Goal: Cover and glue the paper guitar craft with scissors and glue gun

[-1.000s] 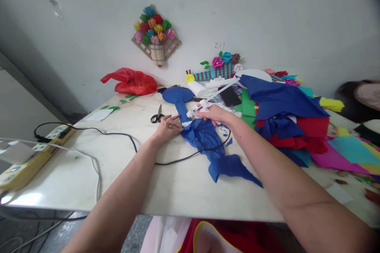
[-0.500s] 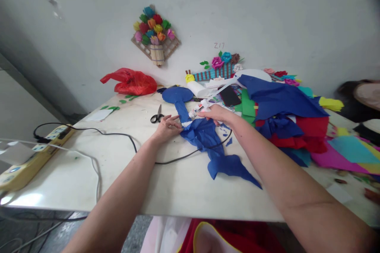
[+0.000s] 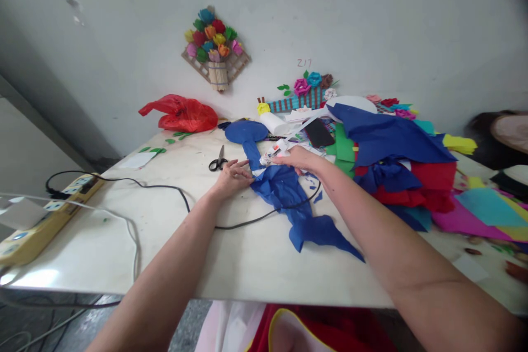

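My right hand (image 3: pixel 297 159) is wrapped round a white glue gun (image 3: pixel 281 147) with a black cord; its crusted tip points left, just over the strip of a blue paper piece. That blue piece (image 3: pixel 246 132) has a round end and a narrow strip running towards me. My left hand (image 3: pixel 233 177) lies on the table with fingers stretched, its fingertips at the strip's lower end. Crumpled blue paper (image 3: pixel 280 187) adjoins there, with a white patch at its upper edge. Black-handled scissors (image 3: pixel 218 162) lie just beyond my left hand.
The black cord (image 3: pixel 243 225) crosses the table and the blue paper from a yellow power strip (image 3: pixel 53 214). A red plastic bag (image 3: pixel 181 114) sits at the back left. Coloured sheets (image 3: pixel 416 176) are heaped on the right, beside a phone (image 3: pixel 318 133).
My right hand and the glue gun have shifted slightly left along the blue strip. My left hand stays in place.
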`<state>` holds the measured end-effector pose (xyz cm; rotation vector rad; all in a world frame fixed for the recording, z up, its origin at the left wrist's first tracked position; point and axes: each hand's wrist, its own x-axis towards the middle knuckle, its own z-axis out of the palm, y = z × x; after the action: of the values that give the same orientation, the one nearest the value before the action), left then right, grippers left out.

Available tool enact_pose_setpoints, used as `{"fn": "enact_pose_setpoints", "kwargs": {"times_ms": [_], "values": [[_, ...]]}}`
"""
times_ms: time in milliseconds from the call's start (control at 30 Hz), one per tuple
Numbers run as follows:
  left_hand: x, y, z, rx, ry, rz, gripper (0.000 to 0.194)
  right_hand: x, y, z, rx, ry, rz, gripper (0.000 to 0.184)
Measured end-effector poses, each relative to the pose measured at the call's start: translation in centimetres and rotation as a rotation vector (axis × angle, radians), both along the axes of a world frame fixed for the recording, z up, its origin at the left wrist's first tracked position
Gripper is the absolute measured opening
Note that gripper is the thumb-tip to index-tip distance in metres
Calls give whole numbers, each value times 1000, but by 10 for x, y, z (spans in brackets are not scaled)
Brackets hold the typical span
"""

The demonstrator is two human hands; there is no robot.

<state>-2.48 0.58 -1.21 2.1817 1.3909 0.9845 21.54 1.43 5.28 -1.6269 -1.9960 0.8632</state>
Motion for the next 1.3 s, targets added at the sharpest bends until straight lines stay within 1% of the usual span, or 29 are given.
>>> {"fn": "enact_pose_setpoints", "kwargs": {"times_ms": [200,300,467,567,733,867,967,1133,1300], "values": [[-2,2,-2,3,9,-18,16,3,-3,5,0,-9,-20,52],[-1,1,-1,-4,9,-5,16,2,-1,3,13,13,3,52],[-1,1,-1,10,3,-11,16,-1,2,-1,27,-13,11,51],[-1,2,-2,13,-9,-18,17,-1,0,1,25,-10,13,48],[-2,3,-3,21,-13,-43,18,3,-4,5,3,53,46,45],[-2,2,-2,27,-7,-49,17,6,-2,3,16,88,80,46],[-2,1,-1,31,-8,-44,17,6,-1,2,4,80,74,48],[0,1,1,38,-19,-100,16,3,-1,0,18,102,83,48],[0,-1,2,30,-23,-97,16,1,2,-4,27,72,92,48]]}}
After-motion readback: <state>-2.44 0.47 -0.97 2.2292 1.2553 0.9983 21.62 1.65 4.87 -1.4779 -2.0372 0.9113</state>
